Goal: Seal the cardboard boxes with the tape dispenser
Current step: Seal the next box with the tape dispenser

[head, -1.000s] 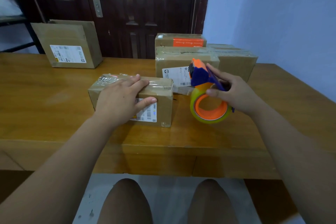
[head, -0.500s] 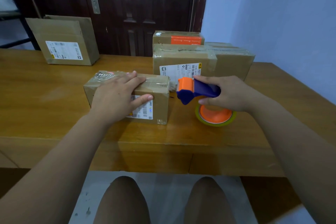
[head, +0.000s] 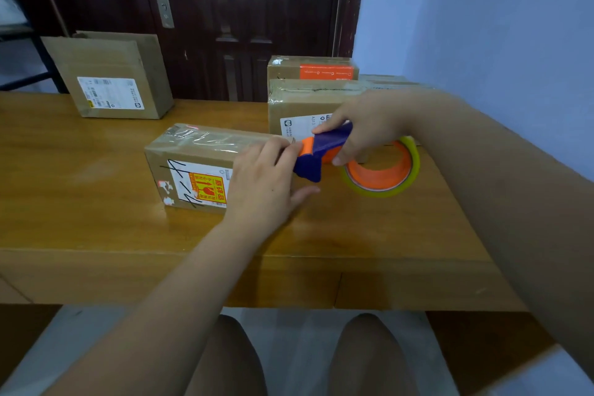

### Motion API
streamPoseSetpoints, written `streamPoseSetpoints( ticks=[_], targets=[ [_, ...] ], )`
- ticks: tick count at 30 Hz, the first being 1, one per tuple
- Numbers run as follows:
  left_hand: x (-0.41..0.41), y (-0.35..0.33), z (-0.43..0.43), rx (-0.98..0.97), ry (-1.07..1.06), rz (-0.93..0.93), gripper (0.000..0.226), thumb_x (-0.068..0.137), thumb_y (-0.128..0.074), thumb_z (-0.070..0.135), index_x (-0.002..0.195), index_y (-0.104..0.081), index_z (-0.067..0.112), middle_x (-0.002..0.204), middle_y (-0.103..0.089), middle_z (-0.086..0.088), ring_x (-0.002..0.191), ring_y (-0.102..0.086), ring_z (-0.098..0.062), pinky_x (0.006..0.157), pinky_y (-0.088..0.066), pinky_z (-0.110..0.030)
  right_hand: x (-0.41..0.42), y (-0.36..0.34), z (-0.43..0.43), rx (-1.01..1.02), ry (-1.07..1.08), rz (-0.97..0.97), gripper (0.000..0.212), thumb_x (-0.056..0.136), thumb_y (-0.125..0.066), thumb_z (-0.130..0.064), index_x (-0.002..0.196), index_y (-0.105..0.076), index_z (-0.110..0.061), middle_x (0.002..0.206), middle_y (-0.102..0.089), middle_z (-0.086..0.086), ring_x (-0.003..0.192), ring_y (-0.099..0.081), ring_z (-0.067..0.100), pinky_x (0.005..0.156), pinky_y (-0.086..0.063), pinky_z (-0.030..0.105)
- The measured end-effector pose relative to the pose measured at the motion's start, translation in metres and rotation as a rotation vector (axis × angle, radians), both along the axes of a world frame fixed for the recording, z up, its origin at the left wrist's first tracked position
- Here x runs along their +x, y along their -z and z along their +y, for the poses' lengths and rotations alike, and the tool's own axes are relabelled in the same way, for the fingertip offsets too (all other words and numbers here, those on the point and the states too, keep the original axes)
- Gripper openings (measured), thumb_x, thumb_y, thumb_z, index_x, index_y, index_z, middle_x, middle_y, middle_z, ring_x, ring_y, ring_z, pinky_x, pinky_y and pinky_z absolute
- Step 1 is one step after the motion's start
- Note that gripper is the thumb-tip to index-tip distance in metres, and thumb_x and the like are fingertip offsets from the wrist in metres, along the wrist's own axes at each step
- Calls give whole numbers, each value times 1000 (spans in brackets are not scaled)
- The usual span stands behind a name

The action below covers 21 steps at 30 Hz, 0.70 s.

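The person is closing off a strip of clear tape along the top of the small brown cardboard box [head: 205,151]. The box is lying a little left of the middle of the long wooden bench [head: 80,202], nearer its front edge than its far edge, with its labelled side facing the person. The step in hand, as I am judging it, is cutting the strip at the box's right end.

To do it well, the right hand [head: 369,120] should be tipping the blue-and-orange plastic tape dispenser [head: 316,156] so that its cutting edge is biting across taut film. The left hand [head: 260,183] should be pinning the laid tape just short of the cut, so the box is not sliding towards the bench's right edge and the strip is not lifting.

The right hand's fingers [head: 334,125] and thumb are curling round the dispenser's blue handle. The yellowish tape roll on its orange core [head: 382,170] is hanging to the right, low over the bench. The left hand's fingers [head: 273,151] are lying close together, gently bent, over the box's top right edge, right beside the dispenser's orange nose, while the thumb is spreading away low on the right. Whether those fingertips are pinching film, I cannot tell; being that near the blade, they are risking a nick
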<state>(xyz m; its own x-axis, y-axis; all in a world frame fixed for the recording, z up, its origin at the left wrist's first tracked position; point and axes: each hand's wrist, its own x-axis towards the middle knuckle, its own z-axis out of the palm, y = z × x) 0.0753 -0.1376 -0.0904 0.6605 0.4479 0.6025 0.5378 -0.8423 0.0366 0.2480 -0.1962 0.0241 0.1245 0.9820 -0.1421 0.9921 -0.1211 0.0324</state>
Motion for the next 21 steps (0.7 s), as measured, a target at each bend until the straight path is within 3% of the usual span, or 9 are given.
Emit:
streamPoseSetpoints(
  ticks=[5,9,12,15,18,21],
  targets=[
    [8,3,-1,-6,-49,-149,52,68,-82,35,109,-67,7,101,-66,-10,91,-61,-30,81,-45,-43,-8,-12,13,-129,0,11,57,84,-67,-44,137,-47,-38,129,-54,-3,106,-52,19,80,-37,29],
    [4,1,5,42,-44,-85,48,65,-84,35,101,-69,7,93,-65,-10,82,-61,-31,74,-46,-41,-6,-18,17,-192,50,69,53,82,-68,-48,132,-52,-41,126,-56,-3,108,-55,19,83,-41,30],
    [-1,-1,6,93,-15,48,48,67,-75,50,90,-70,8,96,-61,-12,85,-58,-34,76,-44,-44,-3,-7,20,-287,63,86,46,79,-69,-49,123,-62,-37,108,-65,-4,92,-61,14,82,-47,28],
    [-8,-4,9,79,36,108,55,69,-61,60,89,-70,9,101,-60,-14,89,-57,-36,80,-43,-47,11,11,18,-360,116,341,44,76,-74,-42,113,-69,-19,96,-71,5,83,-65,27,77,-53,34],
    [-14,-9,12,6,130,88,64,65,-59,65,97,-71,11,105,-61,-15,93,-58,-35,83,-43,-49,29,32,4,-458,164,680,42,70,-75,-39,97,-64,-8,75,-62,6,61,-55,17,57,-48,29],
    [-17,-15,14,-51,189,93,78,64,-48,72,110,-68,11,109,-62,-12,98,-59,-34,85,-44,-50,39,60,-11,-497,186,1032,29,77,-72,-31,90,-62,-7,71,-62,6,60,-59,16,57,-52,27]
  ],
)
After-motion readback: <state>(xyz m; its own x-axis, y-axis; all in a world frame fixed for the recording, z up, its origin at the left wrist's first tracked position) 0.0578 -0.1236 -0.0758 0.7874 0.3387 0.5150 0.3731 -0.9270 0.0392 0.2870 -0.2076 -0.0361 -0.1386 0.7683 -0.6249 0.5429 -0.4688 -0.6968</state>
